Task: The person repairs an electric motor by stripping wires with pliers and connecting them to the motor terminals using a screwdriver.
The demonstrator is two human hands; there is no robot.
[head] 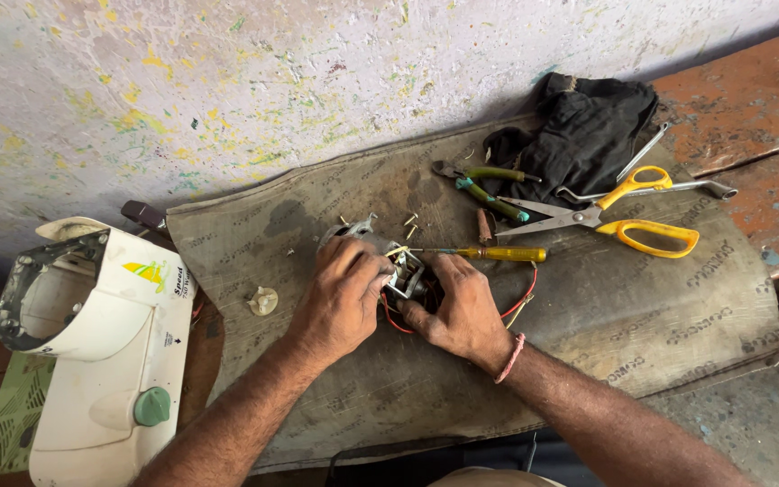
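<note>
Fingers (pixel 367 271) grip small motor (pixel 405 275); screwdriver (pixel 498 254), scissors (pixel 624 212) beside.

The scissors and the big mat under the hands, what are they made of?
Scissors: shiny grey blades, likely steel; glossy yellow handles, probably plastic. Mat: dull grey-brown sheet with stains and curling edges, perhaps rubbery or coated fabric; hard to tell.

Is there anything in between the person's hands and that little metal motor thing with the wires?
Nothing is in the way. The left hand and right hand both already rest right on the small motor part on the grey mat. The yellow-handled screwdriver lies just behind the right hand, not between hand and part.
</note>
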